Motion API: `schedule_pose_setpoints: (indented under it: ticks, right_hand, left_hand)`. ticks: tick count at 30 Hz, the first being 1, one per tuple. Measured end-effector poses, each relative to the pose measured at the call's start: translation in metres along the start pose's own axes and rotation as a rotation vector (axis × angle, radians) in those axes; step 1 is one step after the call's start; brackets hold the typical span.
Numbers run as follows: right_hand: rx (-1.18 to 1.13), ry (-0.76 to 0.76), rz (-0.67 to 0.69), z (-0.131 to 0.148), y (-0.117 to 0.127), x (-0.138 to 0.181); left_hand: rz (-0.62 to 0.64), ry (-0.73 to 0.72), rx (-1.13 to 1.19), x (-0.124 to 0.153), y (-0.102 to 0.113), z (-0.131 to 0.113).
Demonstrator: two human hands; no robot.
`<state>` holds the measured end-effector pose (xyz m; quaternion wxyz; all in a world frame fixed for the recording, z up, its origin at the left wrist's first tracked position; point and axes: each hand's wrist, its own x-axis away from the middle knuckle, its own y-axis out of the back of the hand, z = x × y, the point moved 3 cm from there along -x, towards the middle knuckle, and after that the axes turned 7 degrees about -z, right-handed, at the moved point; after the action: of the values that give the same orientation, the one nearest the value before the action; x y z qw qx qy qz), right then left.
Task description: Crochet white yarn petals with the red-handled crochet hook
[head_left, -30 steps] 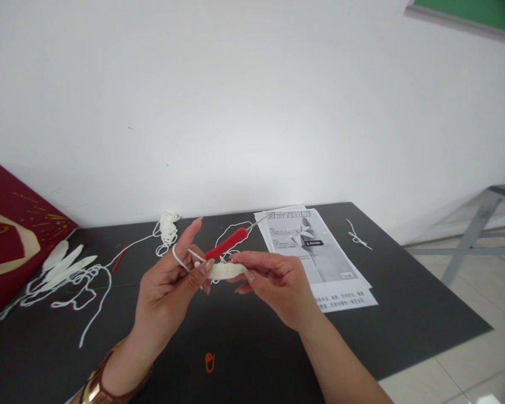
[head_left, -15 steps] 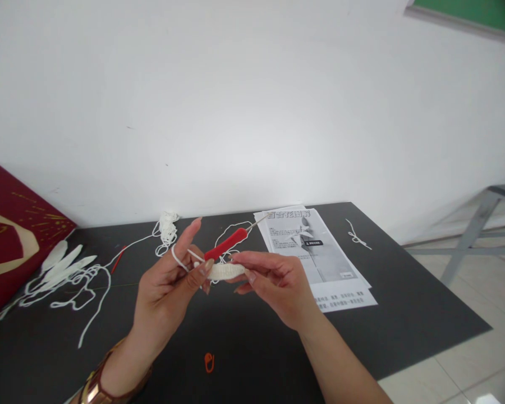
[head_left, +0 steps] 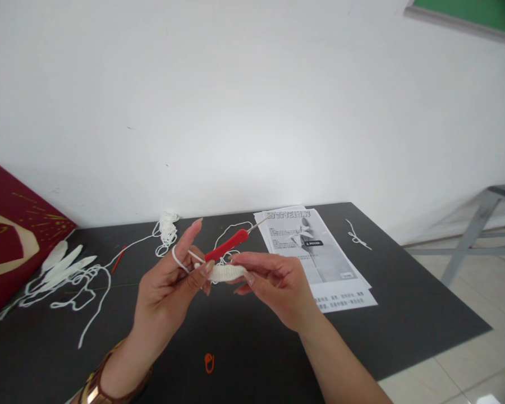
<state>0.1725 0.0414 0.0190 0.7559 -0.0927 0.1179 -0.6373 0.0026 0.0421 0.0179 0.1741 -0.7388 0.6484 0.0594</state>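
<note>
A small white crochet piece (head_left: 227, 273) is stretched between both hands above the table. My left hand (head_left: 168, 286) pinches its left end between thumb and fingers, with white yarn looped round the raised index finger. My right hand (head_left: 278, 283) grips the right end between thumb and fingertips. Just behind the piece, a red-handled crochet hook (head_left: 227, 244) slants up to the right, its metal shaft pointing towards the papers. The handle's lower end disappears behind my left fingers; how it is held there is hidden.
White petal-shaped pieces (head_left: 69, 264) with tangled yarn lie at the left beside a dark red bag (head_left: 12, 241). A yarn heap (head_left: 167, 227) rests by the wall. Printed sheets (head_left: 340, 269) and a yarn scrap (head_left: 356, 234) are at right. An orange stitch marker (head_left: 209, 363) lies in front.
The crochet hook has shifted very slightly to the right. Both hands keep their hold on the crochet piece, almost unmoved.
</note>
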Motion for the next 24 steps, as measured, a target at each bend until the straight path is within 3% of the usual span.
schedule_pose_setpoints:
  ticks: [7, 14, 18, 24]
  right_hand:
    - [-0.031, 0.018, 0.003, -0.003, -0.001, 0.0]
    - [-0.01, 0.005, -0.007, -0.011, -0.001, -0.001]
    - [0.016, 0.005, -0.058, -0.021, -0.005, -0.001]
    - [0.044, 0.034, -0.108, -0.031, -0.01, -0.002]
  left_hand:
    - [0.044, -0.001, -0.003, 0.0, 0.005, 0.004]
    - [0.007, 0.023, -0.024, 0.0, 0.007, 0.008]
    - [-0.055, 0.086, -0.062, -0.002, 0.007, 0.008]
    - [-0.01, 0.076, -0.135, -0.009, 0.015, 0.015]
